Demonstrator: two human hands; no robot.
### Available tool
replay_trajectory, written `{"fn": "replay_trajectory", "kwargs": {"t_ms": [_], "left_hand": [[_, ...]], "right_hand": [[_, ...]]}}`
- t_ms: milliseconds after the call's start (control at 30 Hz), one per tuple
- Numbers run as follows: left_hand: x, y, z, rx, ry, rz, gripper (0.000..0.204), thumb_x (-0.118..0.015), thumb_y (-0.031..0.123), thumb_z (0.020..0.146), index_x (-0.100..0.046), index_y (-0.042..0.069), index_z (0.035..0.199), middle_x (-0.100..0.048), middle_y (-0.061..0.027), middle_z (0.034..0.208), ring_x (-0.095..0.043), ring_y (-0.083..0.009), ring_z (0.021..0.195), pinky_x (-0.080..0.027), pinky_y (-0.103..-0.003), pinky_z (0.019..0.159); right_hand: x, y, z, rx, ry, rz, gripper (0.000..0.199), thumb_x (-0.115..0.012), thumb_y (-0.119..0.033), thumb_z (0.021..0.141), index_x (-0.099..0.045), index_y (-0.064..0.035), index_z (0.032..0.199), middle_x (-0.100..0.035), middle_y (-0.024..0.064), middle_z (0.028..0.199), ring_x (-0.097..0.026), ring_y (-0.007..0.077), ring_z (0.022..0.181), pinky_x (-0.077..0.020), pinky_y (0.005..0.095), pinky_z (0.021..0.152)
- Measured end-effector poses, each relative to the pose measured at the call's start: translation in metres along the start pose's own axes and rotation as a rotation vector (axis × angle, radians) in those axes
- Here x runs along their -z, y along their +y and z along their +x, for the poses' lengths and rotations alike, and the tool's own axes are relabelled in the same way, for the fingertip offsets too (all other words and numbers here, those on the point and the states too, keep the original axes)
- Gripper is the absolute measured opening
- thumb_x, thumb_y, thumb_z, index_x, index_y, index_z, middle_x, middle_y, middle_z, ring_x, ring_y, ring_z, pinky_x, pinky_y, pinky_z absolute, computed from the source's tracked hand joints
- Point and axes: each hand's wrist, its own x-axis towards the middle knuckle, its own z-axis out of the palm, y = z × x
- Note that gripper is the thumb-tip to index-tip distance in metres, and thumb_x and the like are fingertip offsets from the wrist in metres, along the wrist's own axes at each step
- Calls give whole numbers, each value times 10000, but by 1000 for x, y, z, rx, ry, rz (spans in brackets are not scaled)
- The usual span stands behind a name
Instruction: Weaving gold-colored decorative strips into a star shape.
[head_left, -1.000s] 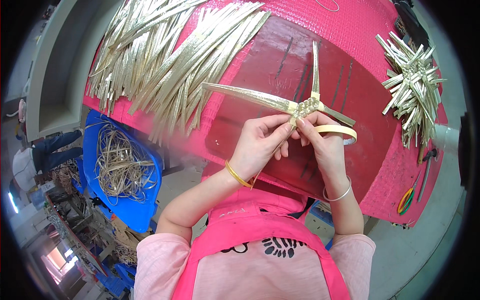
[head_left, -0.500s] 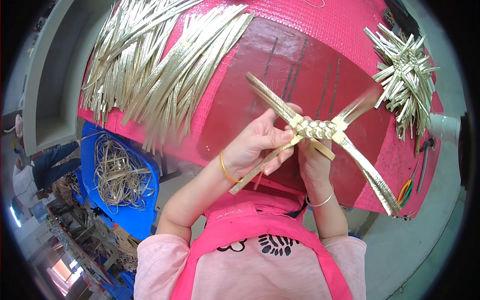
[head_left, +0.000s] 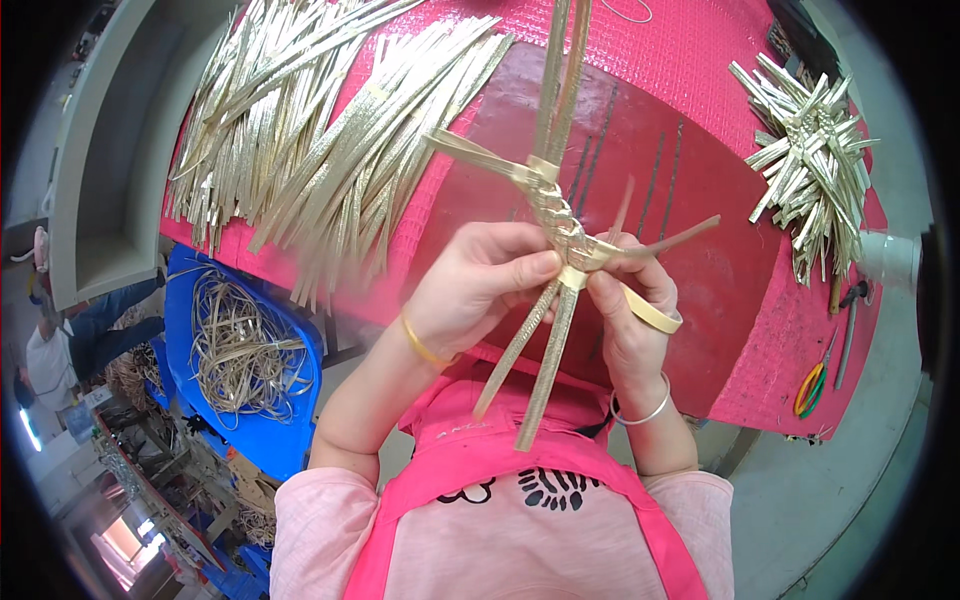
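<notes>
A braided piece of gold strips [head_left: 556, 214] is held up above the dark red board [head_left: 450, 240], with loose strip ends at both its ends. My left hand [head_left: 490, 268] pinches its lower end between thumb and fingers. On the other side, my right hand [head_left: 635, 300] grips the same end, thumb against the tape band there. A roll of cream tape [head_left: 652, 312] hangs around the fingers of my right hand. Two long strips point up from the far end, and two more hang down toward my apron.
Gold strips [head_left: 350, 150] lie in piles at the table's far left. A heap of banded strip pieces [head_left: 815, 150] rests at the right, with scissors [head_left: 812, 388] nearer. Tangled strips fill a blue bin [head_left: 255, 440] at lower left. A person [head_left: 60, 350] is at far left.
The braided piece has turned from lying sideways to nearly upright. My right hand has come up from beneath it to its lower end; my left hand has shifted slightly down and left.
</notes>
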Motion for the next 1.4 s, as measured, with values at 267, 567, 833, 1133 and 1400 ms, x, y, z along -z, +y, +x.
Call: {"fn": "replay_trajectory", "kwargs": {"t_ms": [267, 567, 833, 1133, 1400], "left_hand": [[-8, 2, -1, -270, 137, 532, 197, -561, 51, 756, -549, -37, 932, -570, -59, 793, -541, -117, 739, -434, -222, 684], [-9, -8, -5, -98, 249, 53, 202, -588, 57, 740, -561, -21, 924, -584, -59, 825, -533, -92, 754, -447, -226, 657], [-22, -33, 8, -224, 201, -251, 155, -557, 100, 768, -551, 31, 907, -581, -45, 839, -545, -129, 735, -430, -239, 684], [-14, -36, 8, -282, 315, -187, 138, -517, 115, 799, -540, 63, 925, -569, -29, 821, -553, -124, 713, -488, -308, 620], [-34, -52, 33, -537, -47, 730, 151, -573, 55, 722, -583, -7, 859, -588, -64, 831, -541, -109, 760, -435, -247, 675]], "right_hand": [[-8, 1, 11, -234, 40, 260, 149, -580, -31, 747, -463, -23, 838, -516, 10, 766, -496, 54, 690, -407, 172, 610], [-7, 2, 12, 132, 25, -500, 90, -586, -73, 728, -502, -48, 751, -506, 44, 674, -492, 165, 684, -349, 304, 759], [-34, -4, 8, -164, 378, 342, 86, -542, -81, 781, -471, -38, 800, -472, 28, 689, -456, 103, 681, -374, 214, 652], [49, -26, 24, -143, -400, -1111, 295, -555, -204, 743, -525, 21, 932, -500, 115, 702, -479, 247, 666, -383, 333, 610], [58, -51, 36, -99, 47, -442, 201, -531, -126, 792, -541, 30, 918, -578, 51, 760, -536, 96, 637, -409, 195, 586]]}}
